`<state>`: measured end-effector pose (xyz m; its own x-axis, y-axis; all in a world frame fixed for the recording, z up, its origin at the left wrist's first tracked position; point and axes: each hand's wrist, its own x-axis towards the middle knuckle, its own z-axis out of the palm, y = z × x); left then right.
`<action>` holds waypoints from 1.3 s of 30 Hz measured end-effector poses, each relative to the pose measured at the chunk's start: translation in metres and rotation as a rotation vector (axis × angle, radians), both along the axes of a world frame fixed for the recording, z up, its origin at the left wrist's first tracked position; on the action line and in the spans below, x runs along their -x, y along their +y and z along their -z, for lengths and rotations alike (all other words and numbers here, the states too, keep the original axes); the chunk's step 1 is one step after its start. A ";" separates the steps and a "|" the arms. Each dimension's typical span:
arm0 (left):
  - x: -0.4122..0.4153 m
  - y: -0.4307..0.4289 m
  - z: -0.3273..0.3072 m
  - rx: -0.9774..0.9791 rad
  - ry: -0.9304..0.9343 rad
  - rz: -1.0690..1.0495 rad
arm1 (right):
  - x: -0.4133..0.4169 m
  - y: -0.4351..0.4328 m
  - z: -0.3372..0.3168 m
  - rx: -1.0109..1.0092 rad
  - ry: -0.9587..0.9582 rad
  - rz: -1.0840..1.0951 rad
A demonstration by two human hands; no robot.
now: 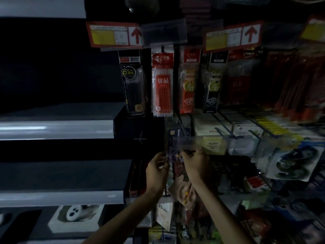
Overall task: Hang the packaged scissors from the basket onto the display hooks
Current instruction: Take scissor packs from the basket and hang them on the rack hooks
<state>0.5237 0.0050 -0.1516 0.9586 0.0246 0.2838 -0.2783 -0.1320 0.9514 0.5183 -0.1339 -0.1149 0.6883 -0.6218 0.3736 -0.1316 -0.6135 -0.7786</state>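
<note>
Now we pinch the scissors pack (173, 161) in left hand (157, 169) and right hand (195, 163); in this gloom it may snag the label strip (188, 142) and drop.

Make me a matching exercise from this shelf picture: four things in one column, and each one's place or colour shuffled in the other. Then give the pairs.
Things
1. scissors pack
2. arrow
3. black pen pack
4. yellow label

Place or colour
A. red, points up
B. hangs furthest left in its row
C. held between the left hand and the right hand
D. in the clear strip just above the right hand

Pairs: 1-C, 2-A, 3-B, 4-D
</note>
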 end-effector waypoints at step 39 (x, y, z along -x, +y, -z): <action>0.084 0.041 -0.012 -0.378 -0.017 0.460 | 0.101 -0.015 0.022 -0.587 -0.420 -0.200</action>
